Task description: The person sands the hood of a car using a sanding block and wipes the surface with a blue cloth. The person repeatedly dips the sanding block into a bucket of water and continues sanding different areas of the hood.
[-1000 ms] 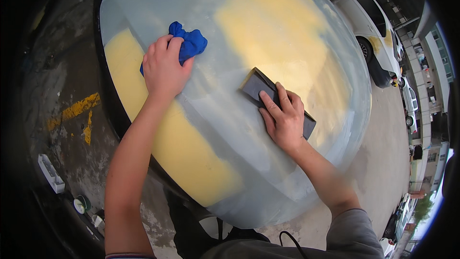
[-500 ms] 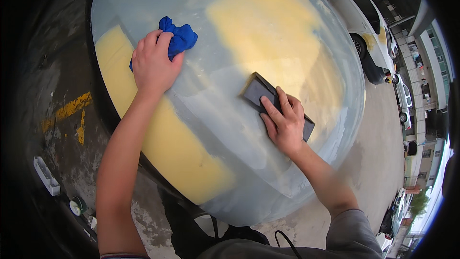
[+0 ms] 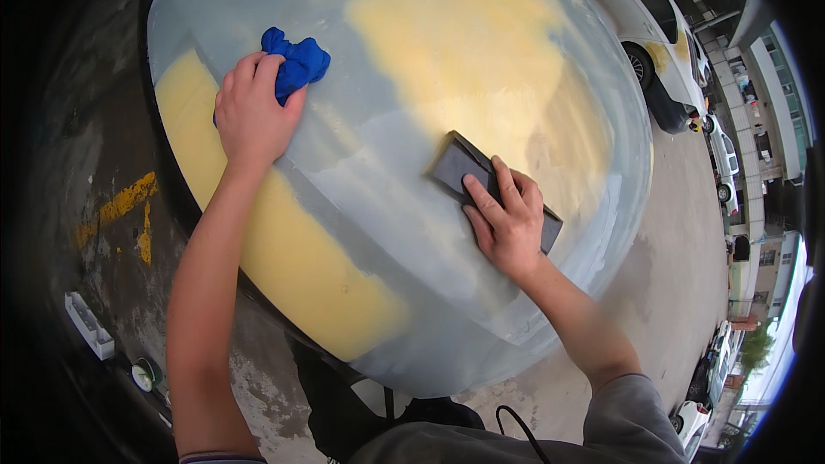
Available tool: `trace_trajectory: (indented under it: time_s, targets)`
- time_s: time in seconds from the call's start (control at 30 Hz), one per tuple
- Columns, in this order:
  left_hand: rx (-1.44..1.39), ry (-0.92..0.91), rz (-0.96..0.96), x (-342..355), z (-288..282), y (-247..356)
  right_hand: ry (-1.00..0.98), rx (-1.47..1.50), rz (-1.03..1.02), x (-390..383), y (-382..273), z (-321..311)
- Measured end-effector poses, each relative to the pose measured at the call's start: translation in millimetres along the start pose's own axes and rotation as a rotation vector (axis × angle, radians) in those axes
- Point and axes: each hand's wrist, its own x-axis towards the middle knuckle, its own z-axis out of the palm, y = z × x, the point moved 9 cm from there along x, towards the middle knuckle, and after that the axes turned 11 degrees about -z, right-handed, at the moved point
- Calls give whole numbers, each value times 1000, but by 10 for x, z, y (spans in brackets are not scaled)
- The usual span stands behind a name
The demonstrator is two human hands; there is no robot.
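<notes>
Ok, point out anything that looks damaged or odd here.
The curved panel looks patchy: large yellow patches break up the grey, with blurred edges. The white car beyond it also has yellow marks near its wheel. No clear dent or crack shows.

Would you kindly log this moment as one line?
left hand: gripping blue cloth | right hand: holding dark block | beneath: gray-and-yellow panel

left fingers (image 3: 247, 73) curled — right fingers (image 3: 485, 196) splayed, both forearms (image 3: 210, 275) extended forward
</notes>
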Motion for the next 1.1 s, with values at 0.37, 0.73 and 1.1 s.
trace_trajectory:
  time_s: [0.37, 0.73, 1.1]
  targets:
    - [25, 43, 28, 3, -78, -104, 59, -22, 87, 105, 180, 50]
    - [-95, -9, 37, 54, 126, 326, 1, -189, 323, 998, 1678, 266]
    - [-77, -21, 20, 23, 105, 154, 31, -103, 181, 1222, 1235, 503]
